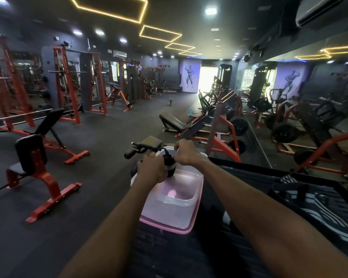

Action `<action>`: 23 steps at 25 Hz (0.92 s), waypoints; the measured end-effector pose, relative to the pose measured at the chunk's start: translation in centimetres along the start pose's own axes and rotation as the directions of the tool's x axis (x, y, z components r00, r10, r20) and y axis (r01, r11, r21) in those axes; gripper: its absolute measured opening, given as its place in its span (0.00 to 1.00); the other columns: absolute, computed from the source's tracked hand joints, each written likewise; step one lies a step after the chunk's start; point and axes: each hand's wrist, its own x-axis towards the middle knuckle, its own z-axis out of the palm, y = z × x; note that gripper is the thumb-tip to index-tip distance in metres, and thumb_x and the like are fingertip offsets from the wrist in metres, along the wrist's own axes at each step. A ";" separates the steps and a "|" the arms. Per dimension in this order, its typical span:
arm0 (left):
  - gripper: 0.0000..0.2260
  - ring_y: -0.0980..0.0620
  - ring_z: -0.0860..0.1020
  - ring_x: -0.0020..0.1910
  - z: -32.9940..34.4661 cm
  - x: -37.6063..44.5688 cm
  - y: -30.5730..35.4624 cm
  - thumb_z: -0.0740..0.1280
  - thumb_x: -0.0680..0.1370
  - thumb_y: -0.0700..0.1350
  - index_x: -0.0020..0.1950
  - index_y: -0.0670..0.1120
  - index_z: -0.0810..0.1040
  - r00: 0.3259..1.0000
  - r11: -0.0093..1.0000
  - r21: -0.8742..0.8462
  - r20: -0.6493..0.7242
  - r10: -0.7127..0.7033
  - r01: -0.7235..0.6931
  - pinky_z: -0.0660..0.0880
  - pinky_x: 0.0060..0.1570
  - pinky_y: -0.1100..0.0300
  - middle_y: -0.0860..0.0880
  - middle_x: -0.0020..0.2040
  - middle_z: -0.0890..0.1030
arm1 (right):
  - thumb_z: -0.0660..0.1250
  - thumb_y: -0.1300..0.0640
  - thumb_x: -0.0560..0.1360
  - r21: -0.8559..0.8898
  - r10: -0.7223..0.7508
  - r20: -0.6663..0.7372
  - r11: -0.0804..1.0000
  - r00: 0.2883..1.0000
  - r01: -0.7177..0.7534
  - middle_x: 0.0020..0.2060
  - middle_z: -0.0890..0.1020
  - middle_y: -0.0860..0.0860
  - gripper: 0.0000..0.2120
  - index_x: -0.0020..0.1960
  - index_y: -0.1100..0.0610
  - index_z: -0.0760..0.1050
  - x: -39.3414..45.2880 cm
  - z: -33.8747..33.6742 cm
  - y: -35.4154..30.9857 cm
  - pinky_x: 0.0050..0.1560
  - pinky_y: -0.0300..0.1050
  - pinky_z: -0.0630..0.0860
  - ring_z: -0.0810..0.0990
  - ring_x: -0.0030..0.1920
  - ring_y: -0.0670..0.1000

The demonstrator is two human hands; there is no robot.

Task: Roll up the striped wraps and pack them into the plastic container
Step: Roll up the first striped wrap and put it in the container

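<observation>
Both hands meet over the far end of the container [170, 199], a clear plastic tub on a pink lid, which sits on the dark surface [189, 257] in front of the person. The left hand [152, 169] has its grip curled around a rolled black wrap [170, 166] with a pale band. The right hand [186, 152] pinches the wrap's loose end at the top of the roll. More striped wraps [317, 205] lie in a heap to the right, well apart from the container.
</observation>
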 end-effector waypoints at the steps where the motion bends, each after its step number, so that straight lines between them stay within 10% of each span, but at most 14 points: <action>1: 0.16 0.38 0.73 0.63 0.0 0.3 -0.1 0.64 0.76 0.46 0.63 0.43 0.75 1.000 1.000 -0.023 0.002 0.007 -0.007 0.72 0.61 0.41 0.42 0.64 0.75 | 0.71 0.59 0.72 0.001 -0.005 0.006 1.000 1.000 0.005 0.55 0.83 0.61 0.15 0.57 0.63 0.79 -0.3 -0.5 0.2 0.57 0.54 0.79 0.81 0.56 0.61; 10: 0.12 0.38 0.79 0.57 -1.1 0.0 0.0 0.62 0.76 0.36 0.58 0.37 0.77 0.999 0.992 -0.125 -0.026 0.032 -0.035 0.75 0.53 0.49 0.38 0.58 0.81 | 0.69 0.62 0.73 0.053 -0.157 0.198 0.987 0.968 0.149 0.52 0.83 0.58 0.09 0.53 0.61 0.77 -0.8 0.8 -0.6 0.46 0.45 0.72 0.80 0.51 0.56; 15: 0.29 0.34 0.78 0.58 -1.1 0.6 -0.4 0.64 0.72 0.43 0.70 0.37 0.59 0.992 0.898 -0.435 -0.079 -0.103 0.058 0.76 0.57 0.42 0.35 0.61 0.78 | 0.67 0.63 0.75 0.082 -0.226 0.192 0.973 0.955 0.214 0.58 0.82 0.56 0.14 0.61 0.61 0.77 -0.3 2.4 -0.6 0.50 0.42 0.70 0.79 0.58 0.56; 23: 0.20 0.37 0.78 0.57 -0.1 2.1 -1.0 0.65 0.72 0.47 0.62 0.41 0.73 0.995 0.955 -0.296 -0.085 -0.053 0.026 0.77 0.54 0.45 0.40 0.61 0.78 | 0.70 0.59 0.74 -0.116 -0.252 0.209 0.953 0.945 0.280 0.53 0.85 0.55 0.11 0.56 0.56 0.83 0.7 2.4 -0.2 0.47 0.42 0.69 0.81 0.55 0.56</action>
